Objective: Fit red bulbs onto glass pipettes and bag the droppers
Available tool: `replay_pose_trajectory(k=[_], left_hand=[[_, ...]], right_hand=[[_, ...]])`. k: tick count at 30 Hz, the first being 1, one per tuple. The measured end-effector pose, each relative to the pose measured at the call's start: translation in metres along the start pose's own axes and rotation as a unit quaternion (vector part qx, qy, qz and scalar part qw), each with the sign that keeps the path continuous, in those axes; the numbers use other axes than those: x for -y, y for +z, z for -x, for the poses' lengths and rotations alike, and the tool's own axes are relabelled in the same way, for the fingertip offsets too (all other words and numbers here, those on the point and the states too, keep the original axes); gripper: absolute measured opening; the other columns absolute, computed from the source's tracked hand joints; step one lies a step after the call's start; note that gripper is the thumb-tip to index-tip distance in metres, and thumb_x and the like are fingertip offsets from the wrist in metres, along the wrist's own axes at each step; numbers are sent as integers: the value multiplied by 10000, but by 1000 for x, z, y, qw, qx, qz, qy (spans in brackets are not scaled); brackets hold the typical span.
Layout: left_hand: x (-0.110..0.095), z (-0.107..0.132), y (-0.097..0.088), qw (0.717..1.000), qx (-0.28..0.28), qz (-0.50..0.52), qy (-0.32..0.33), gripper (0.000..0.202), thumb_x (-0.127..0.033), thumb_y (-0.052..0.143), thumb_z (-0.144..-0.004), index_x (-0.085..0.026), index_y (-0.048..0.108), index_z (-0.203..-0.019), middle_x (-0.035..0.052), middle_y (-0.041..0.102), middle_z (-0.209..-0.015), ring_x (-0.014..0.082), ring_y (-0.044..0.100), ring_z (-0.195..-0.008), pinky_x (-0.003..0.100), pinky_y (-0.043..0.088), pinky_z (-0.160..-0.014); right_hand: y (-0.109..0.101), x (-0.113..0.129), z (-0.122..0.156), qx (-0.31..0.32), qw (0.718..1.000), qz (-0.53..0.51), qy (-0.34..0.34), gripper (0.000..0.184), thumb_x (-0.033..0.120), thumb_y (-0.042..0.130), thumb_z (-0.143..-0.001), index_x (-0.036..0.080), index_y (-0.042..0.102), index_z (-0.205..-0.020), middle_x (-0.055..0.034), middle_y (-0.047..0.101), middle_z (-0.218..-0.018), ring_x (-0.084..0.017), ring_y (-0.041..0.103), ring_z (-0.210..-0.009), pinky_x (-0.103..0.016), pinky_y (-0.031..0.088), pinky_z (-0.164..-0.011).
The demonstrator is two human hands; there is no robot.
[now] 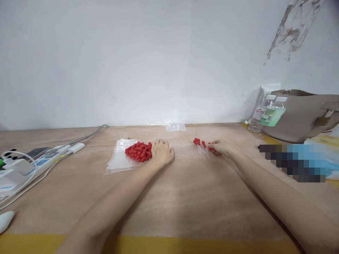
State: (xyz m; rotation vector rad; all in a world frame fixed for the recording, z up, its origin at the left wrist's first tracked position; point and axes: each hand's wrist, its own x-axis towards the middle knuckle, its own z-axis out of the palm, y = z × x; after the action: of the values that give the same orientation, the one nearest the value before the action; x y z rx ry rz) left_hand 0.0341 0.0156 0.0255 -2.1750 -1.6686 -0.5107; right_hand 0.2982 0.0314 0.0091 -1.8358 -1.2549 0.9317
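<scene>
Between a pile of red rubber dropper bulbs (139,151) and a row of clear thin tubes (184,151), my left hand (161,151) rests palm down. Its thumb stands apart from the fingers at the left end of the row, and whatever lies under the palm is hidden. At the right end, my right hand (219,147) pinches the red bulb of a dropper (210,146); its tube is hard to make out. Just left of those fingers lie several droppers (198,141) with red bulbs on clear tubes. Clear plastic bags (120,160) lie under the bulb pile.
A power strip (43,160) with plugs and cables lies at left, near a phone (38,152). A small clear bag (176,127) lies by the wall. Two bottles (272,114) and a grey-brown bag (304,116) stand at back right. A blurred patch (296,160) covers items at right.
</scene>
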Motion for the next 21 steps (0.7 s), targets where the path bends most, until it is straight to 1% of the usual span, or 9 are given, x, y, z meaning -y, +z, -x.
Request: replay_pose_trajectory(k=[3, 7, 10, 12, 14, 16, 18, 19, 21], left_hand=[[-13, -12, 2, 999, 30, -36, -11, 333, -345, 443, -740, -79, 581, -887, 160, 497, -927, 283, 403, -914, 383, 276, -789], [-24, -18, 4, 997, 53, -57, -24, 297, -259, 505, -683, -42, 596, -864, 188, 493, -911, 299, 406, -897, 381, 281, -758], [-28, -20, 5, 997, 57, -42, -38, 248, -195, 525, -653, -32, 609, -820, 213, 497, -904, 322, 406, -897, 401, 273, -753], [-30, -22, 7, 997, 60, -24, -51, 205, -150, 518, -647, -42, 614, -791, 218, 503, -902, 333, 407, -898, 415, 270, -747], [-31, -24, 9, 996, 63, -15, -58, 179, -117, 513, -641, -52, 617, -771, 216, 511, -900, 337, 409, -899, 421, 269, -745], [-33, -27, 10, 996, 66, -13, -60, 167, -100, 516, -638, -42, 618, -756, 223, 514, -896, 337, 413, -901, 420, 271, -745], [-35, -28, 10, 996, 66, -10, -63, 159, -96, 515, -647, -24, 616, -747, 234, 515, -888, 336, 419, -900, 419, 276, -744], [-35, -28, 9, 996, 65, -7, -63, 158, -99, 510, -659, -20, 614, -748, 235, 516, -885, 333, 422, -899, 417, 282, -742], [-35, -24, 4, 997, 60, 3, -55, 172, -128, 492, -697, -23, 603, -775, 225, 519, -886, 322, 431, -895, 408, 299, -738]], right_hand=[[4, -6, 0, -19, 1000, -10, -20, 112, 228, 553, -689, 131, 535, -637, 28, 459, -470, -33, 337, -357, -155, 258, -346], [7, -10, -2, -62, 997, -10, -47, 160, 272, 472, -732, 133, 531, -678, 17, 456, -478, -51, 345, -365, -177, 267, -366], [8, -10, -1, -106, 992, 5, -70, 177, 261, 474, -715, 135, 532, -825, -7, 519, -568, -76, 408, -413, -194, 312, -412], [9, -9, 0, -130, 987, 23, -96, 247, 239, 483, -700, 158, 508, -933, -6, 542, -630, -93, 449, -470, -197, 336, -459], [10, -8, 2, -137, 981, 43, -129, 228, 230, 468, -710, 188, 514, -929, 3, 545, -654, -104, 469, -528, -197, 348, -512], [12, -7, 4, -133, 976, 62, -162, 148, 240, 454, -726, 198, 546, -834, 7, 541, -646, -112, 474, -575, -199, 349, -557], [13, -8, 4, -131, 971, 75, -183, 131, 259, 452, -735, 197, 561, -775, 7, 536, -641, -119, 476, -608, -204, 348, -585], [14, -9, 4, -133, 970, 79, -189, 146, 268, 451, -740, 200, 566, -798, 9, 532, -639, -121, 476, -613, -206, 349, -591], [14, -12, 2, -141, 967, 79, -198, 236, 285, 457, -743, 205, 545, -947, 20, 519, -627, -122, 478, -602, -213, 355, -593]])
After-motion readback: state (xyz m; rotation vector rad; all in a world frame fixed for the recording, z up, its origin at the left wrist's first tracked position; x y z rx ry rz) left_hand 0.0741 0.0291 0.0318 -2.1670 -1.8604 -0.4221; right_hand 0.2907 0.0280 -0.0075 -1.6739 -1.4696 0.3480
